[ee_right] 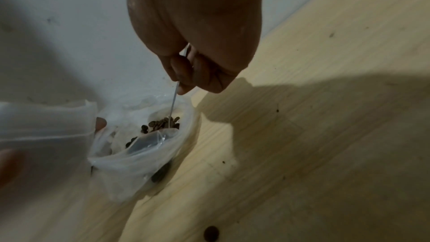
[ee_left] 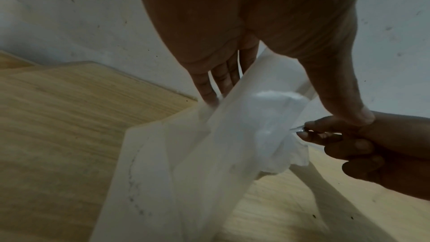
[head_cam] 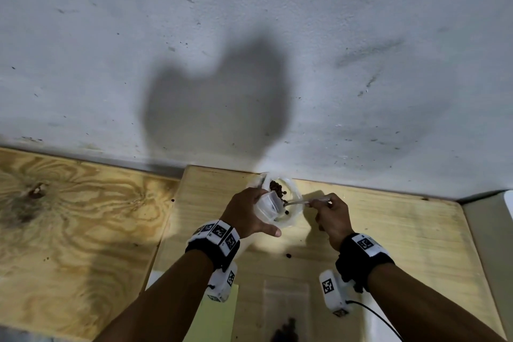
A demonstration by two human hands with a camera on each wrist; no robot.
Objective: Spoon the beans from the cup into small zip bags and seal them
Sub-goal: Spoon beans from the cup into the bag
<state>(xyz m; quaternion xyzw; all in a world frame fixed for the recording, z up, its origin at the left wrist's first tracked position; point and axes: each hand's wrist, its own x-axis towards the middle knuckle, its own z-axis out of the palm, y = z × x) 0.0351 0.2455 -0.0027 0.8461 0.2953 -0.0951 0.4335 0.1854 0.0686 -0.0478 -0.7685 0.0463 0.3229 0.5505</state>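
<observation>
Nearest, one flat zip bag [head_cam: 286,311] with a few dark beans lay on the wooden board [head_cam: 416,244], and one stray bean [head_cam: 288,255] sat beyond it. Farther along the board, two hands worked. The left hand [head_cam: 247,214] gripped one clear cup [head_cam: 268,205], tilted over one open plastic bag [head_cam: 291,216]. The right hand [head_cam: 331,216], just beside that bag, pinched one spoon [head_cam: 298,203] reaching among the beans [head_cam: 277,190] inside it.
</observation>
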